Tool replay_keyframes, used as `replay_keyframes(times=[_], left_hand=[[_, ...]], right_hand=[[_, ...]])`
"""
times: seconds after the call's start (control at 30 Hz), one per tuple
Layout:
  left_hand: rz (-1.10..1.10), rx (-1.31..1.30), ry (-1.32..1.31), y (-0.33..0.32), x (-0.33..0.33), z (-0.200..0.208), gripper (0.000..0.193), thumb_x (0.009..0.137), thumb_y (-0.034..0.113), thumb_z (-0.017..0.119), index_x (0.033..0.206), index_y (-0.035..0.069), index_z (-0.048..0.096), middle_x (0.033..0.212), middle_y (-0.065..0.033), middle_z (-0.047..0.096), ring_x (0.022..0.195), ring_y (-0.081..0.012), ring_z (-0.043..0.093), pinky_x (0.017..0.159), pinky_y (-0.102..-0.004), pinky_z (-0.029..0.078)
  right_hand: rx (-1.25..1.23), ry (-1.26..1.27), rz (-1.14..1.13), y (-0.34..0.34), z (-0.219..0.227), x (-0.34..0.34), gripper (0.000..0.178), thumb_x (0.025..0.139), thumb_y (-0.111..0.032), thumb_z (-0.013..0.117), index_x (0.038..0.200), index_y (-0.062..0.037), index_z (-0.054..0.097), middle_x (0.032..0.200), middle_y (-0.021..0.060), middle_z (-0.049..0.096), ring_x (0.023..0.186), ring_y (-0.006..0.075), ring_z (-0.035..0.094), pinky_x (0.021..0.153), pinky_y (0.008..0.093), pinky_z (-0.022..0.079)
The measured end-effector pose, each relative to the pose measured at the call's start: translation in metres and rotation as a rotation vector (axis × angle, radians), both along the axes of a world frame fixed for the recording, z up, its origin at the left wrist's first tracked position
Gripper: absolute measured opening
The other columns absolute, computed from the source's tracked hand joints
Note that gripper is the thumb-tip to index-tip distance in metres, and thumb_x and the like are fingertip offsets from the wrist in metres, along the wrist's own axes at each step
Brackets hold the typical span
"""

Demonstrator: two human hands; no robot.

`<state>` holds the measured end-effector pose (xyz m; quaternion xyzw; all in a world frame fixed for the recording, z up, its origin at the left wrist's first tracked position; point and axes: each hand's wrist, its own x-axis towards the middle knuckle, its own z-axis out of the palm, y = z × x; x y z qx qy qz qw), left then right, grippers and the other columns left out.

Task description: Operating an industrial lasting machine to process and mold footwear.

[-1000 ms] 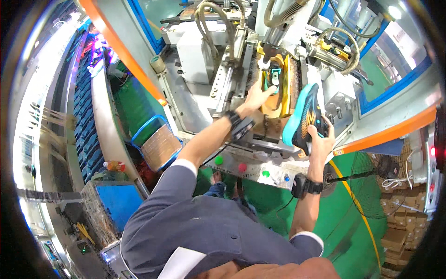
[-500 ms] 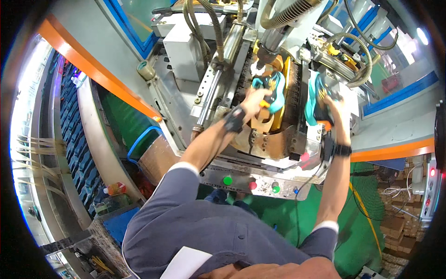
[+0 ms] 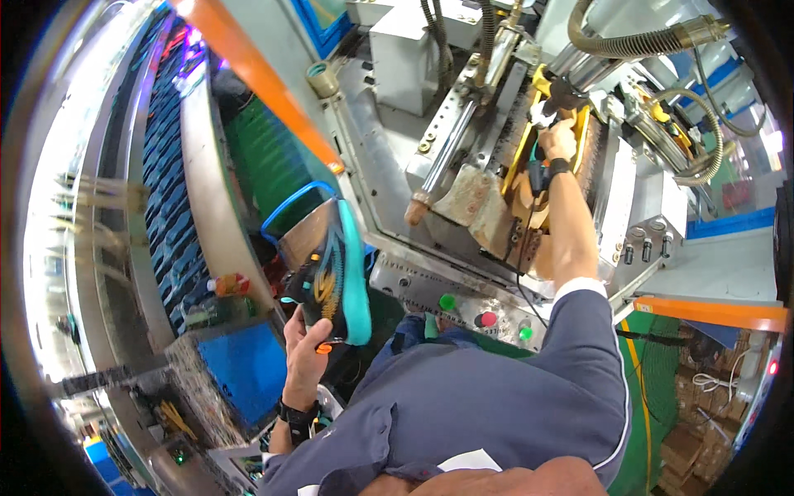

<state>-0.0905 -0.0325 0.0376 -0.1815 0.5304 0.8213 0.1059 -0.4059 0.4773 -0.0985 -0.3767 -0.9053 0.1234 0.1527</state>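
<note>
My left hand [image 3: 303, 357] grips the heel end of a sports shoe [image 3: 329, 289] with a dark upper, yellow-orange details and a thick teal sole. It is held toe up, left of the machine. My right hand [image 3: 559, 140] reaches into the press machine, between the yellow side plates [image 3: 514, 155] and just under the dark press head [image 3: 566, 96]. Its fingers look curled, but what they hold is hidden. A sliver of teal shows beside that hand. Tan pads [image 3: 521, 192] line the slot below my wrist, where a cable hangs down.
A control panel [image 3: 413, 291] with green and red buttons fronts the machine. Ribbed hoses [image 3: 653, 40] curve over it. An orange-edged frame [image 3: 265, 91] and a conveyor with blue ridges [image 3: 175, 207] stand left. A blue-topped box [image 3: 241, 364] sits near my left arm.
My left hand has left the slot and swung down left, now with a shoe. My right hand has moved from the machine's right side into the slot. The view has turned left.
</note>
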Motion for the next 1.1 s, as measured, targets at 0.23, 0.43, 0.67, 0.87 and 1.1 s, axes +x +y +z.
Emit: replay_keyframes(times=[0.23,0.43,0.67,0.87,1.1], left_hand=[[0.434,-0.009,-0.068,-0.007,0.106,-0.032,0.041,0.087,0.010,0.061,0.125,-0.003,0.051,0.116,-0.0093,0.061,0.103,-0.0184,0.060,0.087,-0.0329,0.049],[0.561,0.157,-0.041,0.018,0.159,-0.059,0.040,0.087,0.009,0.063,0.120,-0.010,0.051,0.113,-0.0136,0.061,0.099,-0.0194,0.062,0.087,-0.0348,0.050],[0.733,-0.126,-0.142,0.025,0.295,-0.101,0.036,0.084,0.009,0.065,0.115,-0.009,0.057,0.111,-0.0106,0.062,0.095,-0.0172,0.060,0.086,-0.0322,0.047],[1.335,0.173,-0.233,0.011,0.392,-0.084,0.035,0.084,0.011,0.065,0.111,-0.009,0.058,0.105,-0.0128,0.064,0.095,-0.0188,0.062,0.085,-0.0315,0.050],[1.719,-0.175,-0.455,-0.115,0.530,-0.179,0.035,0.076,0.017,0.073,0.097,-0.008,0.062,0.089,-0.0126,0.065,0.079,-0.0180,0.062,0.071,-0.0326,0.050]], right_hand=[[-0.269,0.248,0.789,-0.170,0.091,0.191,0.012,0.084,-0.009,0.059,0.095,-0.0030,0.062,0.079,0.0192,0.064,0.074,0.0384,0.063,0.065,0.0430,0.048],[-0.222,0.148,1.412,-0.257,-0.072,0.307,0.013,0.078,-0.007,0.064,0.091,-0.0066,0.063,0.091,0.0113,0.062,0.089,0.0317,0.057,0.078,0.0414,0.047],[-0.168,0.072,1.519,-0.260,-0.128,0.309,0.019,0.084,-0.009,0.058,0.101,-0.0047,0.064,0.095,0.0142,0.063,0.096,0.0332,0.057,0.082,0.0409,0.047],[-0.591,0.461,1.526,-0.276,-0.142,0.254,0.021,0.089,-0.013,0.059,0.100,0.0046,0.062,0.083,0.0103,0.063,0.078,0.0213,0.059,0.073,0.0318,0.049],[-0.636,0.483,1.881,-0.532,0.116,0.277,0.016,0.092,-0.009,0.060,0.103,0.0028,0.062,0.101,0.0105,0.065,0.088,0.0179,0.062,0.079,0.0297,0.049]])
